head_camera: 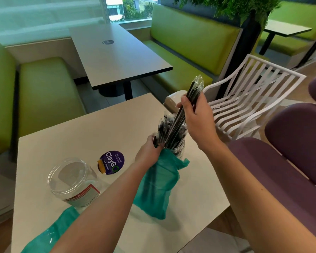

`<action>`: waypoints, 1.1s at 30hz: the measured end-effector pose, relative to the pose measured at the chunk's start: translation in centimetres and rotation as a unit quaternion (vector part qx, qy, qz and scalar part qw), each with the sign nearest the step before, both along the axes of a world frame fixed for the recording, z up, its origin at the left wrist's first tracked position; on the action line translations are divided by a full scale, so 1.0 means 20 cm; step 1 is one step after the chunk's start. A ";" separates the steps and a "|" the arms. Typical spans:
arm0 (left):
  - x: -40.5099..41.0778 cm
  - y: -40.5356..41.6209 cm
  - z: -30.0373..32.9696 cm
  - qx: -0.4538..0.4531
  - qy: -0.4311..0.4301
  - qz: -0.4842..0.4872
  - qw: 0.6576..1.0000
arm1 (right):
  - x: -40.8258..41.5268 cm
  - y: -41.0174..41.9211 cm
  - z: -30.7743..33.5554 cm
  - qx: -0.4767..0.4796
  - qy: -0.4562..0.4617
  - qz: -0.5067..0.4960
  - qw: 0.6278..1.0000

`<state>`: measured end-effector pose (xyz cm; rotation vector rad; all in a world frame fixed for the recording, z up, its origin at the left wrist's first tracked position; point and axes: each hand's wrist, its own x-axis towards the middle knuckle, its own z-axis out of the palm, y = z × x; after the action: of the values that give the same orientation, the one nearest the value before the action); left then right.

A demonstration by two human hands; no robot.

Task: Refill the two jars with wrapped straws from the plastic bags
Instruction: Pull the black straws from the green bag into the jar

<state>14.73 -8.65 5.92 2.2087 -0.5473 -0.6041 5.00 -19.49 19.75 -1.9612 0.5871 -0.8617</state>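
Black straws in clear wrappers (pixel 187 110) are held as a bundle in the closed grip of the right hand (pixel 195 115), long axis tilted, lower ends toward the clear straw-filled jar (pixel 175 143) just below the grip. That jar's straws are pinched by the left hand (pixel 150 150), beside a teal plastic bag (pixel 159 185); an empty clear jar (pixel 73 181) stands on the worktop (pixel 80 134), well left of both grips.

empty jar (pixel 74 181) sits left of straw-filled jar (pixel 174 143), bag (pixel 156 187) between them.
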 end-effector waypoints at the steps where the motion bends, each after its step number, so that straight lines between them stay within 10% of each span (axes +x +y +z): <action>1: 0.00 0.00 0.00 0.001 0.004 0.001 1.000 | 0.00 0.00 -0.01 -0.018 -0.003 -0.012 1.000; 18: 0.05 0.00 -0.02 0.007 0.027 -0.010 1.000 | 0.21 0.03 -0.37 -0.031 0.199 0.038 0.979; 23: 0.06 0.00 -0.02 -0.001 0.040 -0.005 0.999 | 0.23 0.03 -0.29 0.015 0.079 0.058 0.995; 33: 0.05 0.00 -0.02 -0.014 0.040 -0.003 0.999 | 0.18 0.06 -0.49 -0.149 0.198 0.074 0.966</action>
<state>15.77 -8.71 5.51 2.1467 -0.5185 -0.6817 8.50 -18.39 9.90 -2.4458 0.5499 -0.4848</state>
